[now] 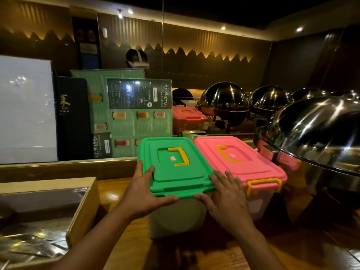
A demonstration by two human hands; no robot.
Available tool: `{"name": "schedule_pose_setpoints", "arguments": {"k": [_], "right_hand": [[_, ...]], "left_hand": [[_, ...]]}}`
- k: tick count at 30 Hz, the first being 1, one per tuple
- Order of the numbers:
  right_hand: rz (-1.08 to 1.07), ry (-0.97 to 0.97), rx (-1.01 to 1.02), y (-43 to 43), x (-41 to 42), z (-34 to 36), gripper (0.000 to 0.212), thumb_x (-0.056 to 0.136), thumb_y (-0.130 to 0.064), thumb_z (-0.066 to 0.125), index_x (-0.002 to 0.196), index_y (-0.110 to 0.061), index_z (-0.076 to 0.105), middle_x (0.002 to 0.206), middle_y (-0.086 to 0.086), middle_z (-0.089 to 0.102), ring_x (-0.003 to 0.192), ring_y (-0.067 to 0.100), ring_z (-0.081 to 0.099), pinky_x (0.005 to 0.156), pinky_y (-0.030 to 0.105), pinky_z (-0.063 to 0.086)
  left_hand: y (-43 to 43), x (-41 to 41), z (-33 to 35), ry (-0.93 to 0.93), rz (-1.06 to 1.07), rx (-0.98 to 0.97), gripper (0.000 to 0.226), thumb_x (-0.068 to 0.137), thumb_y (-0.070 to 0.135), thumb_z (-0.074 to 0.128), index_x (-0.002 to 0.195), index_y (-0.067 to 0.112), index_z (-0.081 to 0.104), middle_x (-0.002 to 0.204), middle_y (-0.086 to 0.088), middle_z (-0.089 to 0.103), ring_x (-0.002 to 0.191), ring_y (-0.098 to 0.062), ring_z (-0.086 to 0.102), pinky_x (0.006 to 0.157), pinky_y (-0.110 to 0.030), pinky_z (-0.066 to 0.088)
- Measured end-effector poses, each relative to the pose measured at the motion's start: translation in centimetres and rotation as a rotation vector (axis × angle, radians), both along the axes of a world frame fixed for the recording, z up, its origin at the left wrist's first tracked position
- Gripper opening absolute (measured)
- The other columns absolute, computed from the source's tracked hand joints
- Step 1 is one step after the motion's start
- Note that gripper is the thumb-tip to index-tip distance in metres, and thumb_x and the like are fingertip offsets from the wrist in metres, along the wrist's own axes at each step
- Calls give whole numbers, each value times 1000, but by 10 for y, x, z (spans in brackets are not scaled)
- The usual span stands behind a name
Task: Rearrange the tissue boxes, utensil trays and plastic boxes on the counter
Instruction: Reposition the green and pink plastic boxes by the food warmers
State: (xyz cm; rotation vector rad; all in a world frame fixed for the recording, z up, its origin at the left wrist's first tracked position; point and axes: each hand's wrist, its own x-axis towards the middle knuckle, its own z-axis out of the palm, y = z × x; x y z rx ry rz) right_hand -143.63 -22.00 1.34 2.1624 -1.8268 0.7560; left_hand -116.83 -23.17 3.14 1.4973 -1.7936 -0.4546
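Observation:
A plastic box with a green lid and a yellow handle stands on the wooden counter in the middle. Right beside it, touching, is a plastic box with a pink lid and yellow clasp. My left hand grips the green box's near left corner, thumb under the lid's front rim. My right hand holds its near right corner, fingers spread over the seam between the two lids. The green box's pale body shows below the lid.
A wooden utensil tray with foil-wrapped items sits at the left. Big steel chafing domes crowd the right. Menus and a white board lean against a mirrored wall behind. A green tissue box peeks out behind the boxes.

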Motion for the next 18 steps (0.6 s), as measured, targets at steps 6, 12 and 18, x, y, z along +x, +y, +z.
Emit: {"name": "schedule_pose_setpoints", "arguments": {"k": [6, 12, 18], "right_hand": [[0, -14, -10, -1, 0, -2, 95, 81, -90, 23, 141, -22, 53, 153, -3, 46, 148, 25, 28, 122, 48, 14], [19, -48, -2, 2, -1, 2, 99, 78, -91, 25, 140, -21, 55, 153, -1, 47, 148, 25, 29, 122, 48, 14], [-59, -94, 45, 9, 11, 8, 95, 74, -82, 41, 137, -12, 57, 145, 12, 54, 139, 34, 42, 115, 51, 31]], "left_hand": [[3, 1, 2, 10, -11, 37, 147, 38, 83, 79, 157, 15, 24, 166, 11, -8, 148, -17, 23, 113, -27, 33], [5, 7, 6, 1, -52, 82, 144, 42, 86, 76, 158, 20, 21, 166, 12, -9, 150, -19, 21, 118, -38, 33], [31, 51, 5, -125, -115, 13, 109, 74, 65, 73, 158, 31, 12, 165, 7, 18, 149, -12, 22, 118, -31, 24]]}}
